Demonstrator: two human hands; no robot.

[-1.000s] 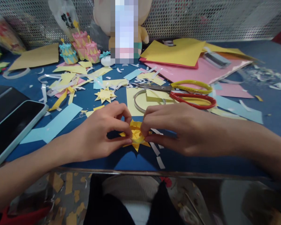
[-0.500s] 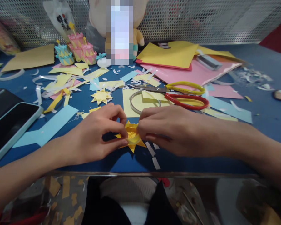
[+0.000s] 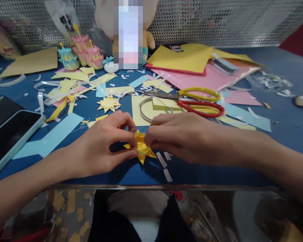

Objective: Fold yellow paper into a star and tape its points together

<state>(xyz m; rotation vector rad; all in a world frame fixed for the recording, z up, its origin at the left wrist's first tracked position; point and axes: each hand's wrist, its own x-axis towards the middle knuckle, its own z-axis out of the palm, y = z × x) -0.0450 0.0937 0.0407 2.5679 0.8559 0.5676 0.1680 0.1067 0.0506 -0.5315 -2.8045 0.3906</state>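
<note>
A yellow paper star (image 3: 142, 148) with a raised rim lies near the front of the blue table. My left hand (image 3: 107, 144) pinches the star's left side between thumb and forefinger. From the right, my right hand (image 3: 181, 139) has its fingers pressed together at the star's right rim; its fingertips hide part of the paper. Behind my left hand sits a paler yellow paper star (image 3: 108, 103). Small white strips (image 3: 167, 175) lie just right of the held star.
Scissors (image 3: 202, 101) with yellow and red handles lie behind my right hand. A roll of tape (image 3: 143, 111) rests on pale yellow paper. At the left is a phone (image 3: 15, 134); small paper cakes (image 3: 83, 50) stand at the back.
My right hand has shifted slightly left along the star's rim, over more of its right side. My left hand keeps its pinch. The whole view has moved very slightly.
</note>
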